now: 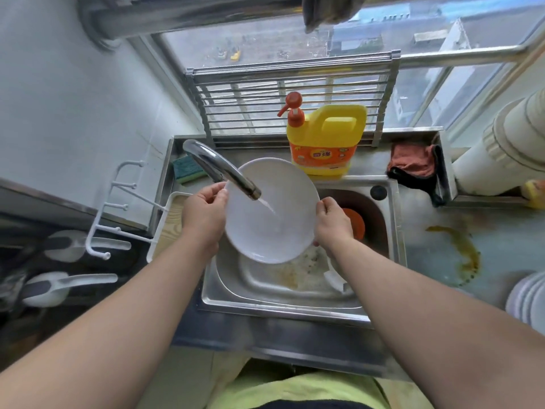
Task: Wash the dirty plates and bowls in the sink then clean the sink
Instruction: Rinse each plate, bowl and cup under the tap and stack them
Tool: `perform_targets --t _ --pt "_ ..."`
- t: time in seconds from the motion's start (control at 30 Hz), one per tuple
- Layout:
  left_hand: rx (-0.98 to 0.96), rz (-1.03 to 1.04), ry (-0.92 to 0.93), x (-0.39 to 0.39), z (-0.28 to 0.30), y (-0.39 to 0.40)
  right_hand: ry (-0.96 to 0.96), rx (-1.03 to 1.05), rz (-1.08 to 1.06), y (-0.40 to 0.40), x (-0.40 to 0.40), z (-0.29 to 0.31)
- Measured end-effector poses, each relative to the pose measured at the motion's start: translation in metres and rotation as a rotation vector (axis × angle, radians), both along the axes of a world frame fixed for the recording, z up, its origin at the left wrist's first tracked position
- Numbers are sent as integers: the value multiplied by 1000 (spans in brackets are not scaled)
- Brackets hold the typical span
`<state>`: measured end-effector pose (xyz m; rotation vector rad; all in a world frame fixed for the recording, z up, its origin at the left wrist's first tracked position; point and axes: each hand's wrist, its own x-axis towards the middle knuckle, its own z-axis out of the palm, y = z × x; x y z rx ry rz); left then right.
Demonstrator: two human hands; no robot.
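Rinsing a white plate (272, 214), tilted up over the sink (283, 305) with its face toward the camera, under the faucet (221, 169); water running from the spout onto the middle of the plate and sheeting down. Gripping the plate at opposite rims: left hand (203, 214) with fingers curled round the left edge, thumb on the face; right hand (333, 222) pinching the right edge likewise. Looking clean already on the visible face, so probably nearing the end of the rinse for this piece.

Waiting below in the basin: brownish food residue spread on the steel floor, an orange bowl (354, 222) half hidden behind the right hand, and a white piece (334, 278) near the right wall, possibly another plate or bowl, too hidden to say.

Calling next, by judgement, for turning the plate to rinse its back, shaking off the water, then setting it aside, perhaps on the rack (292, 98) standing behind the sink, before taking up the orange bowl.

Standing ready beyond: yellow detergent jug (324, 140) on the back ledge, touching nothing in hand; green sponge (187, 171) left of the faucet; a reddish cloth (415, 163) on the counter (427, 249) to the right, with a yellow-brown stain (463, 249) drying there.
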<state>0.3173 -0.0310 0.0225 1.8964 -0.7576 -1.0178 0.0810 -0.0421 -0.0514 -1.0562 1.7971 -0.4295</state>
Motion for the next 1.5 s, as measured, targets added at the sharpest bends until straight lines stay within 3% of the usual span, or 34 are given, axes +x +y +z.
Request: perform_targets --t 0.5,0.87,1.17,1.5 --pt "114 177 78 16 20 26 -133 115 88 -4 34 -10" --pt "224 194 34 23 8 42 -62 127 182 -8 38 -13" --pt "349 139 119 2 -5 45 -131 244 53 -10 12 -15" --pt "408 7 144 -20 -8 42 -246 173 -158 10 -19 -23"
